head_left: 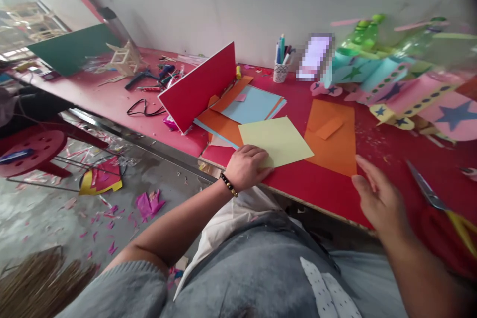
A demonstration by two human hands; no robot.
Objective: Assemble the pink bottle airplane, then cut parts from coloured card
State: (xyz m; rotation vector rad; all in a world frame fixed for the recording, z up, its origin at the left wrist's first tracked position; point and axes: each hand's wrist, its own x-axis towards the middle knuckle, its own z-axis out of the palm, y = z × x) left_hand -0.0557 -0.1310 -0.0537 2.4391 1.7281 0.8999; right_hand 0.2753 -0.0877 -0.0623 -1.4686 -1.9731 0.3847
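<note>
My left hand [248, 166], with a beaded bracelet at the wrist, is closed on the near left corner of a pale yellow sheet of paper [279, 141]. Part of its grip is hidden behind the knuckles. Beside the orange sheet [331, 146], my right hand [380, 201] is open, thumb and forefinger apart, with nothing visible in it. A small folded orange piece [330, 128] lies on that sheet. Blue paper [257, 104] and more orange paper lie behind the yellow sheet. Scissors [436, 198] with red and yellow handles are to the right of my right hand.
A red board [201, 87] stands on the red table [305, 189]. A pen cup [280, 70], a propped phone [316, 57] and decorated bottle crafts [395, 79] line the back. Paper scraps [149, 204] litter the floor; a red stool [33, 149] stands left.
</note>
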